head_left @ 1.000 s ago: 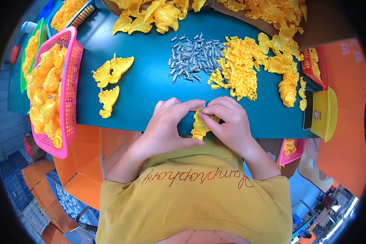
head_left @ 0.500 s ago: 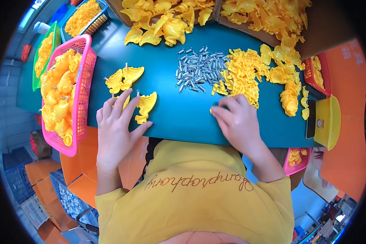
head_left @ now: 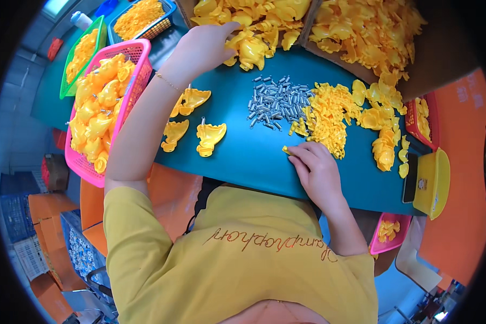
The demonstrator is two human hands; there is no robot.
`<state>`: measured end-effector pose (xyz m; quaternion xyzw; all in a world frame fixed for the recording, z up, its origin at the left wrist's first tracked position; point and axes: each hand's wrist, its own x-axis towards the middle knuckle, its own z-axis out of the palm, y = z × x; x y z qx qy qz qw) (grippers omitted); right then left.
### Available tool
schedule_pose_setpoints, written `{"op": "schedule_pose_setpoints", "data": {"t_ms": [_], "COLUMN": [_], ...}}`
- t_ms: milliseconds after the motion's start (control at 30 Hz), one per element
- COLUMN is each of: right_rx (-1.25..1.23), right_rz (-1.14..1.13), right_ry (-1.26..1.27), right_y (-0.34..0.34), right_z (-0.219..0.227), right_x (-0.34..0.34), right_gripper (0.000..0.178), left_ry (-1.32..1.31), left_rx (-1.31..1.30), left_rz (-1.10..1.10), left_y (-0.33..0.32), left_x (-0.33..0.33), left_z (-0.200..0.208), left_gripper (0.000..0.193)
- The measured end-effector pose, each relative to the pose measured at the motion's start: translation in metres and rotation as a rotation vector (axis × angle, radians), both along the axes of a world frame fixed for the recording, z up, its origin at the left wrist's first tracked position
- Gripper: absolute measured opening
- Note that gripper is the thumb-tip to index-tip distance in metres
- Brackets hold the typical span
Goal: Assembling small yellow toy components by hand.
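From the head view, your left hand [head_left: 202, 46] was stretched far forward over the teal table [head_left: 254, 156], its fingers curled down onto the heap of yellow moulded shells [head_left: 248, 24] in the cardboard box at the far edge. The fingers touched the shells, but you could not tell from this angle whether they had closed on one. A thin bracelet sat on that wrist.

Your right hand [head_left: 316, 167] lay low on the table near your body, fingers bunched narrow, with the fingertips pinching a small yellow piece [head_left: 286, 150] against the table top. That piece was at the near edge of the pile of small yellow parts [head_left: 326, 116], which spread to the right of the hand's reach.

Just left of that pile lay a cluster of short metal pins [head_left: 275, 100], between the two hands. Three yellow shells lay loose on the table to the left of the pins: one near the middle [head_left: 209, 137], one beside it [head_left: 174, 134], and a pair further back [head_left: 191, 100] just under your left forearm.

At the table's left edge stood a pink basket [head_left: 137, 70] filled with yellow shells with pins standing in them. Behind it were a green basket [head_left: 70, 81] and a blue basket [head_left: 167, 21], both holding yellow parts. A yellow tray [head_left: 434, 183] sat at the right edge.
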<state>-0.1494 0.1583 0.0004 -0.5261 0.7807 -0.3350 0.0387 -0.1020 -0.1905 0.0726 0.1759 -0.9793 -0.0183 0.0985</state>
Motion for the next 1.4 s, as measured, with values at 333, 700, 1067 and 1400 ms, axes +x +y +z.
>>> {"op": "schedule_pose_setpoints", "data": {"t_ms": [333,700,1067,1400], "right_rx": [-0.027,-0.19,-0.144,-0.181], "right_rz": [-0.097,-0.129,-0.007,-0.187], "right_ry": [0.031,-0.198,-0.202,-0.415], "right_y": [0.024,0.027,0.028,0.049], "right_z": [-0.006,-0.009,-0.002,0.011], "right_x": [0.004,0.019,0.005,0.03], "right_gripper": [0.014,0.014,0.014,0.015], "left_ry": [0.291,0.082,0.076,0.2], "left_rx": [0.369,0.901,0.604,0.542], "left_rz": [-0.014,-0.116,-0.312,-0.422], "left_y": [0.07,0.213,0.18,0.189], "left_x": [0.054,0.114,0.108,0.104], "left_z": [0.025,-0.068,-0.037,-0.072], "left_gripper": [0.057,0.067,0.067,0.044]}}
